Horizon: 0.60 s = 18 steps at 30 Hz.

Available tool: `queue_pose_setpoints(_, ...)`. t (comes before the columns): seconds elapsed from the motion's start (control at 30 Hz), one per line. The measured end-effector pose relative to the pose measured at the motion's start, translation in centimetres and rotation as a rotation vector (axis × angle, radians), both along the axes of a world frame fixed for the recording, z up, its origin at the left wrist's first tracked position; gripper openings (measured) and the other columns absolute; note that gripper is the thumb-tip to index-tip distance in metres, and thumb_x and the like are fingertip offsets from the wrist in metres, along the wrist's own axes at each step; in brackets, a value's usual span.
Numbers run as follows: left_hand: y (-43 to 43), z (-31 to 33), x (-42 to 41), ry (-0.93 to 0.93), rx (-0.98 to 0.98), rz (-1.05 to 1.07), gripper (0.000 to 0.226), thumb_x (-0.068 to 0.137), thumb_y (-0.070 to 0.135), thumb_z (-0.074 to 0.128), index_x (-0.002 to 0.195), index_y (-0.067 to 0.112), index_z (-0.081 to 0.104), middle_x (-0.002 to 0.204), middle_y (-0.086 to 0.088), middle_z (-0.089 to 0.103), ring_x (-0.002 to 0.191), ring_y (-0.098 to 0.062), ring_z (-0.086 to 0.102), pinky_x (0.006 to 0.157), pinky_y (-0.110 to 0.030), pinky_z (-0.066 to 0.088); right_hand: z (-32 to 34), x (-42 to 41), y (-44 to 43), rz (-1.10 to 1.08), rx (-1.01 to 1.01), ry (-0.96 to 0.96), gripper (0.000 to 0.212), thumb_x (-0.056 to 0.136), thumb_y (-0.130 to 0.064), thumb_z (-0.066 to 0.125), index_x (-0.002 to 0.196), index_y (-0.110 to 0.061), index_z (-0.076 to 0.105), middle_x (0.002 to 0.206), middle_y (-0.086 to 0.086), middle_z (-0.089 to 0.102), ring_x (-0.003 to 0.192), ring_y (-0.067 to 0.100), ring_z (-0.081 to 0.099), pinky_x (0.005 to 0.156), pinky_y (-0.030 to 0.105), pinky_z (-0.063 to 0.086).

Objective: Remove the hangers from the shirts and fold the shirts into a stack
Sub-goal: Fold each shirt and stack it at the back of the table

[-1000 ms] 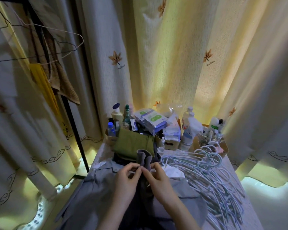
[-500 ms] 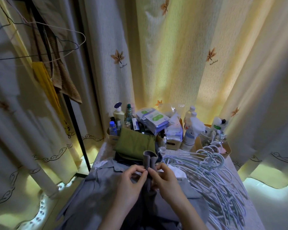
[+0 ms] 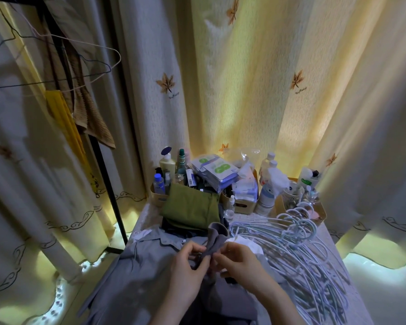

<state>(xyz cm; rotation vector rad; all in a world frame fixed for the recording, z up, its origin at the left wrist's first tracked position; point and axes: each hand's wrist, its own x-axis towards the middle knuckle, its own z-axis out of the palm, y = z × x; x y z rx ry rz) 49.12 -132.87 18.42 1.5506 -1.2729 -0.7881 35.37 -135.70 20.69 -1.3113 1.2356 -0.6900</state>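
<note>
A grey button shirt [image 3: 136,273] lies spread on the table in front of me. Both hands work at its front opening just below the raised collar [image 3: 217,233]. My left hand [image 3: 188,266] pinches the grey placket between thumb and fingers. My right hand [image 3: 239,261] pinches the opposite edge of the same placket. Whether a hanger is inside this shirt is hidden. A stack of folded shirts, olive green [image 3: 190,207] on top of dark ones, sits behind the collar. A large pile of pale blue hangers [image 3: 298,252] lies on the right half of the table.
Bottles and packets in small baskets [image 3: 242,205] crowd the table's back edge. A black clothes rack [image 3: 103,165] stands at left with wire hangers, a brown towel [image 3: 89,118] and a yellow cloth. Cream curtains with leaf prints surround the table.
The view has shifted slightly. Both hands stay at the shirt's placket below the collar, fingers working a little lower along the grey fabric.
</note>
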Motion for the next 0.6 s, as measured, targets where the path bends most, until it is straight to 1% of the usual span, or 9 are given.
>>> queue_pose_setpoints(0.07,0.1,-0.2,0.1,0.016,-0.005,-0.006,0.024,0.077,0.001,0.073,0.072,0.022,0.060,0.072,0.005,0.068,0.071,0.005,0.062,0.057,-0.007,0.042,0.0,-0.6,-0.2,-0.025,-0.235,0.249,0.019,0.081,-0.017,0.072,0.087,-0.011,0.055,0.085,-0.001,0.061,0.078,0.010,0.060,0.064,0.013,0.046)
queue_pose_setpoints(0.1,0.1,-0.3,0.1,0.022,0.000,-0.025,0.025,0.078,0.002,0.072,0.073,0.023,0.061,0.073,0.005,0.069,0.071,0.003,0.063,0.059,-0.009,0.044,0.0,-0.9,-0.3,-0.024,-0.361,0.341,0.030,0.078,-0.023,0.076,0.098,-0.015,0.055,0.100,-0.003,0.057,0.093,0.008,0.056,0.075,0.014,0.045)
queue_pose_setpoints(0.17,0.2,-0.5,0.4,0.022,0.003,-0.078,0.023,0.080,0.004,0.071,0.076,0.026,0.063,0.077,0.009,0.071,0.076,0.003,0.065,0.065,-0.013,0.048,0.2,-1.6,-0.8,0.086,-0.591,0.429,0.055,0.075,-0.033,0.077,0.123,-0.029,0.050,0.130,-0.010,0.040,0.121,0.002,0.037,0.099,0.015,0.033)
queue_pose_setpoints(0.23,0.3,-0.4,0.9,0.037,0.003,-0.142,0.024,0.081,0.002,0.069,0.079,0.026,0.065,0.085,0.015,0.071,0.082,0.002,0.066,0.072,-0.016,0.050,0.7,-1.9,-1.3,0.245,-0.706,0.471,0.063,0.078,-0.044,0.072,0.133,-0.042,0.043,0.141,-0.024,0.030,0.133,-0.005,0.018,0.109,0.013,0.017)
queue_pose_setpoints(0.27,0.3,-0.4,1.2,0.053,0.006,-0.177,0.025,0.082,0.001,0.068,0.081,0.026,0.066,0.088,0.015,0.071,0.085,0.001,0.066,0.075,-0.017,0.051,0.8,-2.0,-1.5,0.301,-0.707,0.479,0.060,0.078,-0.050,0.069,0.132,-0.044,0.044,0.136,-0.031,0.033,0.131,-0.008,0.017,0.109,0.011,0.015)
queue_pose_setpoints(0.33,0.4,-0.3,1.9,0.072,0.014,-0.236,0.025,0.083,0.001,0.067,0.083,0.025,0.067,0.090,0.014,0.072,0.088,-0.002,0.067,0.079,-0.020,0.052,0.8,-2.1,-1.8,0.324,-0.653,0.461,0.053,0.075,-0.058,0.068,0.124,-0.039,0.056,0.116,-0.036,0.046,0.120,-0.011,0.032,0.101,0.011,0.026)
queue_pose_setpoints(0.43,0.2,0.4,2.5,0.141,0.007,-0.248,0.025,0.085,-0.002,0.064,0.086,0.023,0.068,0.089,0.010,0.073,0.085,-0.004,0.069,0.077,-0.017,0.051,0.8,-1.8,-2.1,0.247,-0.607,0.383,0.043,0.071,-0.061,0.068,0.097,-0.028,0.068,0.092,-0.011,0.062,0.092,0.002,0.051,0.079,0.018,0.040)
queue_pose_setpoints(0.53,-0.5,1.8,2.7,0.188,-0.025,-0.225,0.023,0.086,-0.002,0.062,0.086,0.020,0.067,0.086,0.006,0.074,0.081,-0.003,0.067,0.074,-0.014,0.050,1.0,-0.7,-2.1,0.191,-0.552,0.200,0.032,0.078,-0.048,0.069,0.083,-0.017,0.065,0.074,-0.005,0.062,0.071,0.005,0.055,0.065,0.019,0.042)
queue_pose_setpoints(0.6,-1.2,3.1,3.0,0.188,-0.084,-0.190,0.021,0.085,-0.001,0.064,0.086,0.019,0.068,0.086,0.007,0.073,0.079,-0.002,0.066,0.073,-0.012,0.049,1.7,0.4,-2.4,0.155,-0.583,0.174,0.024,0.085,-0.039,0.067,0.085,-0.016,0.062,0.073,-0.004,0.063,0.068,0.006,0.056,0.064,0.019,0.043)
